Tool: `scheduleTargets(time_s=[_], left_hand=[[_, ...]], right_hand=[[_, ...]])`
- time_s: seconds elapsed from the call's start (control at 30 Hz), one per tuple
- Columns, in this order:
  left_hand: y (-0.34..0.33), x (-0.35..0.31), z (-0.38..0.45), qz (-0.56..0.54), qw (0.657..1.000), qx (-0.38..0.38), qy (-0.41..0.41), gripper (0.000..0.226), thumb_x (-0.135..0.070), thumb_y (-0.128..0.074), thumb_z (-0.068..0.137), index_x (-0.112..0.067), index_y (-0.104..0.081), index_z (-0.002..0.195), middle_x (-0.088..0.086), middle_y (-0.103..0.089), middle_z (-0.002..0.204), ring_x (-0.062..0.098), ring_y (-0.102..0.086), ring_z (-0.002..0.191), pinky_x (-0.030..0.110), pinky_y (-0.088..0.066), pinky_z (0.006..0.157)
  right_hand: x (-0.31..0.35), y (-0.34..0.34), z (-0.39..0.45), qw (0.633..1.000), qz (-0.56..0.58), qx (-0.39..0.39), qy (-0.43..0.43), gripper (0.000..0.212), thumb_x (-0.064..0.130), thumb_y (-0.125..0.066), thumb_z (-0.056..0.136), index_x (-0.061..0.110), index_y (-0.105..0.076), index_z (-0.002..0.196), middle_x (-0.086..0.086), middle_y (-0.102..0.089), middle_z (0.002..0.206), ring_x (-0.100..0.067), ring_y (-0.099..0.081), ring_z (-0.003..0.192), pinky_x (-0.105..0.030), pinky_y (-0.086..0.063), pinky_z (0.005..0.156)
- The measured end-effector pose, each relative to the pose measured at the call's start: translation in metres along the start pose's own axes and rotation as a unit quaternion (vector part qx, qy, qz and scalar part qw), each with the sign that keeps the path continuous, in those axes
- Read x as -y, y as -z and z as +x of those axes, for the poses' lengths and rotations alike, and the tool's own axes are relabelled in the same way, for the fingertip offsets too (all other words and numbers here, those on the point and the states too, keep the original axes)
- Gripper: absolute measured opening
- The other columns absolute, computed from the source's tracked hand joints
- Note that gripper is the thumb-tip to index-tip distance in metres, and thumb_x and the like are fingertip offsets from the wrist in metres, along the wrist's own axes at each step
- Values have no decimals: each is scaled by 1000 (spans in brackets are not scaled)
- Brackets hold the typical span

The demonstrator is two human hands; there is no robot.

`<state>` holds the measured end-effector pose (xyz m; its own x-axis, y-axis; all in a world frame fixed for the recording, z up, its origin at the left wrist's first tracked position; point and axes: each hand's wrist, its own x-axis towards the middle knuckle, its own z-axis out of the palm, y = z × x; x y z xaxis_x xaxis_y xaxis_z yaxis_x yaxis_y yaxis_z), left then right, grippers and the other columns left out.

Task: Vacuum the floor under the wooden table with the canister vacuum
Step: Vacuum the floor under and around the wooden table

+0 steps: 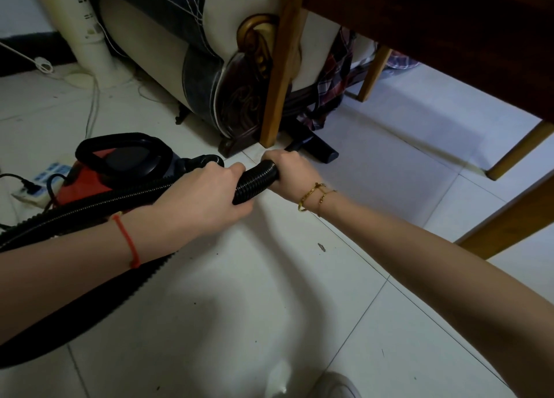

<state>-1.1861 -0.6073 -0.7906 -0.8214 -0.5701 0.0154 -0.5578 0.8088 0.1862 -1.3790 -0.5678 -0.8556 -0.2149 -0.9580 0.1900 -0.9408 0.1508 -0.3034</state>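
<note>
Both hands grip the black ribbed hose [254,182] of the vacuum. The left hand [204,200] wraps it from above, fingers curled together round the hose, thumb side toward the far end. The right hand [287,173] clamps the hose just ahead of the left, fingers closed round it; only a short stretch of hose shows between the two fists. A red cord [129,241] circles the left wrist, and two thin gold bracelets [314,197] circle the right.

The hose runs back under the left forearm and loops to the red canister [87,182], which stands on the white tiled floor [269,307] at left, its black carry handle [120,146] uppermost. No brand or lettering can be read on the canister.

Past the right hand, the black nozzle [317,150] lies on the floor just beside the near table leg [281,68], at the edge of the shadow beneath the wooden table [449,32]. Further legs stand at centre [371,74] and right [521,149].

Behind the near leg sits a sofa arm [209,53] with carved dark wood and gilt trim; plaid cloth [332,77] hangs beside it. A white fan stand [93,44] rises at upper left, its markings too small to read. A power strip [39,185] with blue sockets lies left of the canister, a black plug in it. Small specks of debris [321,247] dot the tiles near the forearms.
</note>
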Motion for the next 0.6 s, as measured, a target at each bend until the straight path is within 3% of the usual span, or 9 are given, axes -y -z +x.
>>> scheduleTargets(time_s=[0.13, 0.3, 0.6], left_hand=[[-2, 1, 9, 6, 1000, -5, -6, 36, -48, -55, 84, -20, -50, 107, 4, -54, 84, 22, -56, 66, 32, -46, 57], [-6, -6, 31, 6, 1000, -18, -22, 36, -44, -56, 85, -18, -50, 109, 4, -53, 79, 25, -57, 68, 33, -46, 58], [-20, -32, 101, -33, 996, -57, -64, 36, -40, -60, 85, -18, -54, 114, -2, -48, 77, 21, -48, 66, 31, -40, 58]], right_hand=[[-4, -1, 3, 1000, -6, -12, -10, 13, 29, -62, 80, 18, -57, 84, 1, -61, 82, -17, -57, 77, -32, -49, 66], [-23, 2, 9, 999, -18, -28, -23, 12, 27, -61, 82, 17, -58, 87, 0, -61, 85, -15, -54, 73, -26, -39, 62], [-84, 17, 23, 995, -22, -57, -83, 11, 26, -60, 81, 18, -58, 88, 0, -64, 87, -22, -61, 82, -34, -49, 69]])
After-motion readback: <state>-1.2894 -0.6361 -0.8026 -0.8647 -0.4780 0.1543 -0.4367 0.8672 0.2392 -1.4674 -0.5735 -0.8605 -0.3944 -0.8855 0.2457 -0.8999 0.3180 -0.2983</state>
